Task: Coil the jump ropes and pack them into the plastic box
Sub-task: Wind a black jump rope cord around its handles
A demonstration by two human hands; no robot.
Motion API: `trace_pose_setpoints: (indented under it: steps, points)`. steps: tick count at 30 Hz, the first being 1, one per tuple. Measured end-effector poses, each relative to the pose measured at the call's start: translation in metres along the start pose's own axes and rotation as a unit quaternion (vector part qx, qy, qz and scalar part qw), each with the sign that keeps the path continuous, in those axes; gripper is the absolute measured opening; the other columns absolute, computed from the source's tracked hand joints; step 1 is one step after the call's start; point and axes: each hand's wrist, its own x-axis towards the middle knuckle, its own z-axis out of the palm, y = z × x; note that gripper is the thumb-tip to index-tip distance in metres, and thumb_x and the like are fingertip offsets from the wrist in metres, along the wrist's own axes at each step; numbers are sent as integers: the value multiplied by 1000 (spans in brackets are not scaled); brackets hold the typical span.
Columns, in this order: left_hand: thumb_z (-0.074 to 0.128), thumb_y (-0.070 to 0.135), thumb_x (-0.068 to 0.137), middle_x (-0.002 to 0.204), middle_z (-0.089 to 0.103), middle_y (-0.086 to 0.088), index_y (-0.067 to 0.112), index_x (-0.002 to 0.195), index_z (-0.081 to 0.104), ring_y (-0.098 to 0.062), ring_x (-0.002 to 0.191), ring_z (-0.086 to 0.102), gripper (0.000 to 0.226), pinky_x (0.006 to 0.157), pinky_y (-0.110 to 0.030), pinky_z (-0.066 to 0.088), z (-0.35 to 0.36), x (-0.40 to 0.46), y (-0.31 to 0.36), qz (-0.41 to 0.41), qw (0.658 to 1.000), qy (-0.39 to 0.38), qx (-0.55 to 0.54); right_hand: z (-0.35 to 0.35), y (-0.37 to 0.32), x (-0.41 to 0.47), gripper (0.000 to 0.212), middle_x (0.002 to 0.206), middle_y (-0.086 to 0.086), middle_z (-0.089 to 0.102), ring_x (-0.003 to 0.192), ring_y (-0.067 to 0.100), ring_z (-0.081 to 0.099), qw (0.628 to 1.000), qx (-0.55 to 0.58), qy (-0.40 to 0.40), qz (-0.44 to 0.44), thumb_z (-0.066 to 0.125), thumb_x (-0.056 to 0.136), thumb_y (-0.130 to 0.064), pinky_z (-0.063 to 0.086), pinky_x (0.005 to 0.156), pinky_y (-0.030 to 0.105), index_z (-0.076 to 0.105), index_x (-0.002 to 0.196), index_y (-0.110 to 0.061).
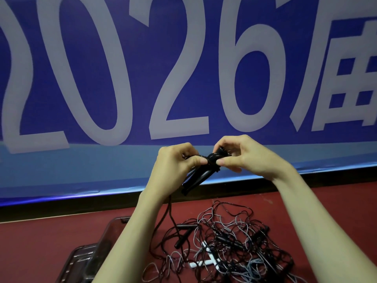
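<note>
Overhead, both hands [206, 160] pinching rope handles [195, 176].

The banner [183, 78] behind is deep royal blue with big pale grey-white numerals reading 2026 and a blocky character in the same pale tone; its lower band fades to a lighter sky blue, edged in bright blue, with a black strip beneath. The floor [40, 242] is dark brick red. The jump rope handles [195, 176] held up in the hands are glossy black, wound with thin black cord. The tangled pile of ropes [230, 246] mixes black, grey and pale blue-grey cords, with white handles [206, 260] showing through. The plastic box [85, 260] is smoky, dark and see-through
</note>
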Motion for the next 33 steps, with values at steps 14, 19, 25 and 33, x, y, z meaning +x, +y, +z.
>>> trace_pose_setpoints:
  steps: [14,19,25,33]
  points:
    - [53,32,95,64,56,-3,-4,91,65,-8,54,48,38,53,-20,38,21,-10,-18,-130,956,-143,-219,4,20,5,11,78,5,57,54,11,46,976,209,-64,-8,62,85,-3,38,48,19,61,96,-3]
    - [56,15,91,69,58,-4,12,80,74,-8,57,48,21,58,-17,37,26,-9,-21,-198,926,-118,-298,15,24,12,10,76,6,55,53,10,46,964,266,-16,-20,55,91,3,38,46,18,57,99,-2]
    - [42,3,97,57,44,3,13,79,56,-8,50,35,26,43,-17,31,36,-7,-14,-242,878,-33,-411,35,25,24,13,79,6,55,52,11,46,926,368,88,-12,49,93,8,37,44,18,56,97,-2]
    - [35,16,103,52,38,11,15,82,59,-5,42,28,33,43,-21,23,50,-5,-5,-209,944,-32,-254,50,26,35,16,74,7,53,50,10,46,865,432,254,21,49,94,10,36,42,19,55,89,-5]
